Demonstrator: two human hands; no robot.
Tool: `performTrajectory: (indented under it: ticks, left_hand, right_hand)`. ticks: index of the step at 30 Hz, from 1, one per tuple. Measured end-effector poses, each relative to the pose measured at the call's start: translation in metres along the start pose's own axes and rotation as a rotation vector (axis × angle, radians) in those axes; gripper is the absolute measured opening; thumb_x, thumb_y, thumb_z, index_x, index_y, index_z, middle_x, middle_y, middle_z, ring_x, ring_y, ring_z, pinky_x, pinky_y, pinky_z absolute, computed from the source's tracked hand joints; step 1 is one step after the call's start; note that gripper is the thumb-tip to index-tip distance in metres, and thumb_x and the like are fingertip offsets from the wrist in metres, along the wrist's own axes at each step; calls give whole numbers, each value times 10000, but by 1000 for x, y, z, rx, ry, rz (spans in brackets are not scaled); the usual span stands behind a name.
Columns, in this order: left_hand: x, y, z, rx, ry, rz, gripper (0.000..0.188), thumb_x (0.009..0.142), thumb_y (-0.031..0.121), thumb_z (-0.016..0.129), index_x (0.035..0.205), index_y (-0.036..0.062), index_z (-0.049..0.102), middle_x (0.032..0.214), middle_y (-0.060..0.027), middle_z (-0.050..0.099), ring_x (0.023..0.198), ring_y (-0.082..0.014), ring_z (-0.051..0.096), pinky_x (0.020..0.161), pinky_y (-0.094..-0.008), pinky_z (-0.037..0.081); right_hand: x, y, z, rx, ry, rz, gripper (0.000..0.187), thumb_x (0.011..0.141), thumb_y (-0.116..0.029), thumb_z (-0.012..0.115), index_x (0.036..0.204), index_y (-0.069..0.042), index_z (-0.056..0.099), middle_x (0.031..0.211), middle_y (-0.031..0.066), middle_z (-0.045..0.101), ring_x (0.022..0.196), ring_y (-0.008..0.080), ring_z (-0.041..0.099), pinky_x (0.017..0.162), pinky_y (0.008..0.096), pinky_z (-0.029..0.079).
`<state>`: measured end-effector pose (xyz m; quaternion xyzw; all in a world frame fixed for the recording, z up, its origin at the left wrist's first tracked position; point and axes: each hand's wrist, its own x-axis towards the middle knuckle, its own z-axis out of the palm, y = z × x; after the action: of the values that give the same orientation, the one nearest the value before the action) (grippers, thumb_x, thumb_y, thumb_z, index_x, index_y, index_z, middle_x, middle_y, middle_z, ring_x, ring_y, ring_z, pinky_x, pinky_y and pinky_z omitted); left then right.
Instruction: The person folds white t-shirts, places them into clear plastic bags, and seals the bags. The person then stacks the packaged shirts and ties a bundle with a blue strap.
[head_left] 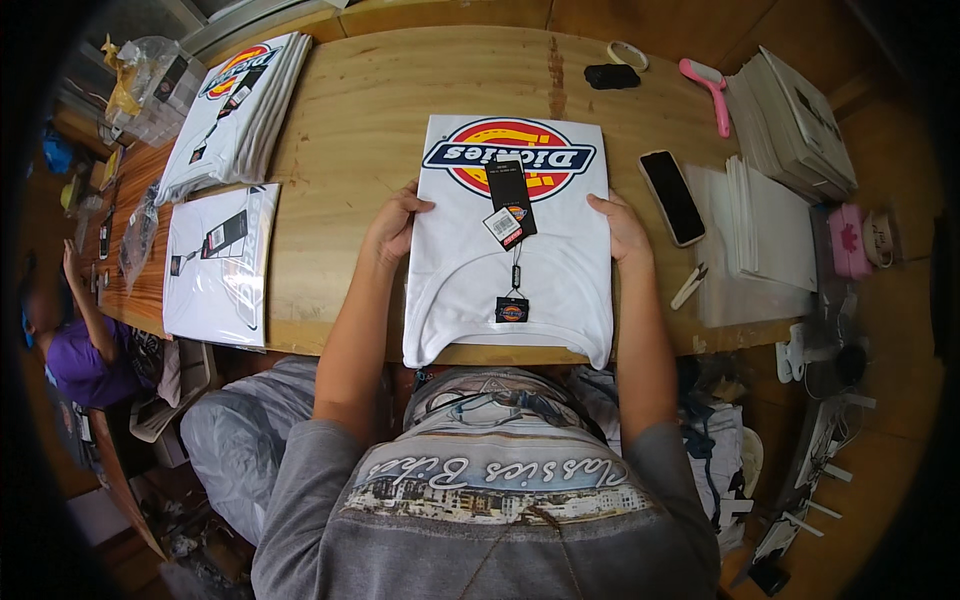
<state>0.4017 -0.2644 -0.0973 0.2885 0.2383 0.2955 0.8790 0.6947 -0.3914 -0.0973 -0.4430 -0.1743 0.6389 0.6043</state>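
Head view: both hands grip shirt (510, 260) (folded, white).

White folded shirt (510, 270) with red-yellow-blue emblem, black hang tags (511, 195), pink brush (708, 88)

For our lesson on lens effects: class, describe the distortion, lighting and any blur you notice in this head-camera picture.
Head view: fisheye bending curves the wooden table edges toward the rim, and the corners fall into black vignette. Light is even and soft, with slight glare on the bagged shirt at left. The folded white shirt between the left hand and right hand is sharp; the person at far left looks blurred.
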Motion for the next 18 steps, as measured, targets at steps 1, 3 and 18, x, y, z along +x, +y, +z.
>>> performTrajectory:
  ticks: [1,3,18]
  left_hand:
    - [-1,1,2,-28,-38,3,427,727,-76,402,1149,-64,336,1078,-207,477,946,-289,524,830,-381,440]
    - [-3,2,7,-84,-115,9,436,715,-81,404,1146,-62,341,1089,-212,469,958,-295,516,833,-382,438]
    - [4,8,40,492,293,48,513,660,-101,395,1161,-2,355,995,-133,523,863,-213,542,773,-297,458]
  right_hand:
    - [0,-2,2,-11,-7,0,316,792,-73,482,1089,18,423,1018,127,525,900,214,528,799,330,428]
    - [1,-3,4,-31,-4,-1,298,802,-94,486,1074,19,440,1007,127,533,887,212,535,791,331,432]
    - [13,4,7,-529,407,-186,292,798,-139,505,1037,25,462,954,140,557,873,216,533,732,317,430]
